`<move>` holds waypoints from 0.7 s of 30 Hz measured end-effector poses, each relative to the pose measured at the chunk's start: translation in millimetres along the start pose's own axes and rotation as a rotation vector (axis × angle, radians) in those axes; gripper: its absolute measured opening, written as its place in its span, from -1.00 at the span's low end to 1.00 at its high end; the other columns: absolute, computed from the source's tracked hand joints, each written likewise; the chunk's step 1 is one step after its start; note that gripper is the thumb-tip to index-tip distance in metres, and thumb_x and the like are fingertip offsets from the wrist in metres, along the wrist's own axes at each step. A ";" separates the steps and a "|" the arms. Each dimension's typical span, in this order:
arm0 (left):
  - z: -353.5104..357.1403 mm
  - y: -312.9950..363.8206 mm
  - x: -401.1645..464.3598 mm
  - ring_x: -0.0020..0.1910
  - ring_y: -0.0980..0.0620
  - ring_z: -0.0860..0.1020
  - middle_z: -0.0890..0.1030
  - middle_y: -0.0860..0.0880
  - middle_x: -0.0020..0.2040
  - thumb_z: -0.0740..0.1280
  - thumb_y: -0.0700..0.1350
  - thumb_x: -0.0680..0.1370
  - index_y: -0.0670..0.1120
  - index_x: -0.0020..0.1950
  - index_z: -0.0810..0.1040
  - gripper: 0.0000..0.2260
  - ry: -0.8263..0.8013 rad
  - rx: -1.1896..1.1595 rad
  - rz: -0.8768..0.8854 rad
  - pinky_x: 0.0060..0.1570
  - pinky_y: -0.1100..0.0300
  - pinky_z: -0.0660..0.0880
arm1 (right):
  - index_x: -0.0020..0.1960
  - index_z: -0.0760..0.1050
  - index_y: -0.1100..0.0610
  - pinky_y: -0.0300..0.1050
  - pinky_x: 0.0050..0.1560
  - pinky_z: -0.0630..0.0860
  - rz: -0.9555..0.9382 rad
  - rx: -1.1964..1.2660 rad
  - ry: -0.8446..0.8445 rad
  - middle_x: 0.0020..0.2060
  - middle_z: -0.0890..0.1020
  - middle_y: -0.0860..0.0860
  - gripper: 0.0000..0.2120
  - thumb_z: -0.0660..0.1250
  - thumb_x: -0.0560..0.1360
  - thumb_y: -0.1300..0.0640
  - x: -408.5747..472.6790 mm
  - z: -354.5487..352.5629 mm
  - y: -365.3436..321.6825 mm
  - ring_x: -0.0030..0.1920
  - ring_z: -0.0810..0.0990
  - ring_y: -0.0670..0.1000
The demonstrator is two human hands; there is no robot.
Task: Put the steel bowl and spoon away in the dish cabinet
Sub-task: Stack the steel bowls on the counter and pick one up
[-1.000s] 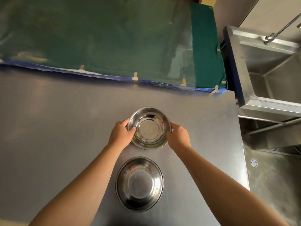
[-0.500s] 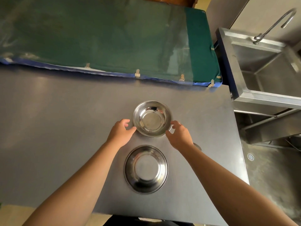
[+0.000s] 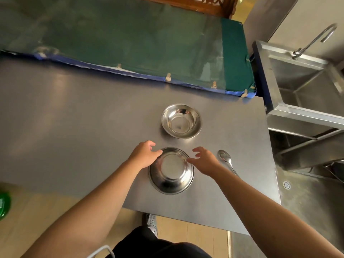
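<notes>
Two steel bowls stand on the grey steel table (image 3: 74, 127). The far bowl (image 3: 181, 121) sits alone toward the back. The near bowl (image 3: 171, 171) lies between my hands. My left hand (image 3: 144, 155) is at its left rim, fingertips touching the edge. My right hand (image 3: 204, 162) is at its right rim, fingers spread, a fingertip on the edge. Neither hand grips anything. A steel spoon (image 3: 227, 161) lies on the table just right of my right hand, bowl end pointing away; my forearm hides the end of its handle.
A green covered surface (image 3: 130, 43) with a blue edge borders the table's far side. A steel sink (image 3: 307, 86) with a curved tap (image 3: 316, 40) stands to the right. The table's near edge is close to my legs and shoe (image 3: 150, 222). A green object (image 3: 3, 203) sits on the floor at left.
Both hands let go of the far bowl and drew back to the near bowl's rim. The view pulled back, and the spoon came into sight on the right.
</notes>
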State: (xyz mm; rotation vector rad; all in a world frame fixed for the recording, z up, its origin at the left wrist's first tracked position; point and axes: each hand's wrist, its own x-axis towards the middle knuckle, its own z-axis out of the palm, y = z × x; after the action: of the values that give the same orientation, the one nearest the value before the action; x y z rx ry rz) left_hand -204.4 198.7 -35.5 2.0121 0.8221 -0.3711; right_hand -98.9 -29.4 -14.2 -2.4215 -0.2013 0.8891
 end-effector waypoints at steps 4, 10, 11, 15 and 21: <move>16.7 -11.3 -15.0 0.32 -0.08 0.50 0.48 -0.08 0.39 0.39 0.26 0.37 -0.05 0.46 0.41 -0.27 0.003 -0.024 -0.064 0.19 0.13 0.39 | 0.41 0.42 0.08 -0.02 0.01 0.63 0.119 0.119 -0.048 0.27 0.57 0.11 -0.38 0.53 0.44 -0.07 -5.0 9.0 17.9 -0.06 0.62 0.11; 41.2 -22.1 -16.2 -0.02 -0.05 0.64 0.66 -0.04 0.00 0.44 0.22 0.35 0.00 -0.04 0.55 -0.64 0.011 -0.244 -0.177 0.10 -0.02 0.59 | 0.39 0.42 0.19 0.05 -0.06 0.69 0.325 0.404 -0.067 0.16 0.61 0.17 -0.39 0.54 0.44 0.02 -10.3 27.0 42.2 0.03 0.66 0.14; 43.5 -22.1 -16.0 -0.04 -0.05 0.65 0.66 -0.04 -0.03 0.45 0.20 0.35 0.01 -0.05 0.54 -0.67 0.018 -0.284 -0.188 0.09 -0.04 0.60 | 0.34 0.46 0.23 0.04 -0.08 0.69 0.346 0.465 -0.072 0.12 0.64 0.18 -0.48 0.52 0.46 0.08 -10.6 30.2 44.0 -0.02 0.67 0.13; 46.2 -19.5 -14.6 -0.18 -0.03 0.64 0.67 -0.06 -0.10 0.44 0.13 0.39 -0.05 -0.11 0.57 -0.73 0.017 -0.397 -0.229 -0.01 -0.01 0.64 | 0.09 0.63 0.32 -0.10 -0.33 0.64 0.403 0.658 -0.068 -0.08 0.67 0.17 -0.81 0.41 0.52 0.26 -9.8 37.9 46.1 -0.21 0.67 0.09; 41.6 -18.3 -8.9 0.05 -0.06 0.58 0.57 -0.01 0.03 0.40 0.12 0.49 -0.02 0.14 0.50 -0.68 0.003 -0.459 -0.293 0.09 -0.05 0.59 | -0.12 0.65 0.32 0.06 0.01 0.67 0.440 0.653 -0.021 -0.24 0.63 0.19 -0.86 0.31 0.51 0.35 -2.2 37.2 37.9 -0.25 0.60 0.12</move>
State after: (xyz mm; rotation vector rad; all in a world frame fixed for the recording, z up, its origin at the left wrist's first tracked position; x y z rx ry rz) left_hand -221.0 167.1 -65.0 1.4713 1.0974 -0.3094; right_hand -126.0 -45.5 -57.0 -1.8570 0.5549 0.9731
